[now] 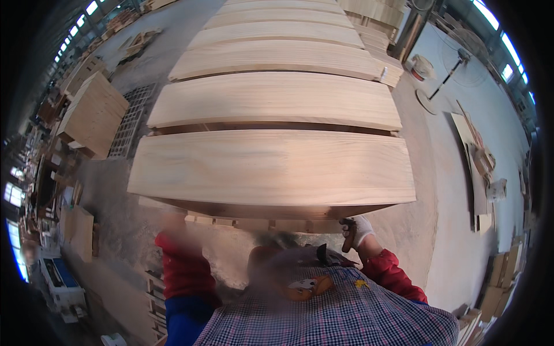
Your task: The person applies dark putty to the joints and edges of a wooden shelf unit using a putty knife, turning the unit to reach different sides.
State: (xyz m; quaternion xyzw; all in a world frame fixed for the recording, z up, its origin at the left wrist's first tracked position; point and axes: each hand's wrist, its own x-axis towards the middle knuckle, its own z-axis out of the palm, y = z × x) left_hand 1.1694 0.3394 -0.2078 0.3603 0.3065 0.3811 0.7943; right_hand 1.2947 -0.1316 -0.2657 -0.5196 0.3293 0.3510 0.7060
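A broad pale wooden panel (277,166) lies across the space in front of me, with a shadowed hollow under its near edge. Behind it a row of similar wooden panels (275,99) runs away from me with narrow gaps between. My right hand (363,231), in a white glove, is closed round a hand tool with a brown grip (347,242) and a dark head, just below the front panel's near right corner. Blurred, my left hand (175,222) is below the panel's left part; whether it touches the wood cannot be told.
To the left stand a large wooden box-like stack (95,114) and a grid-like pallet (132,119) on the concrete floor. A pedestal fan (448,78), a bucket (420,69) and long boards (471,173) are at right. Slatted wood (155,298) lies near my left sleeve.
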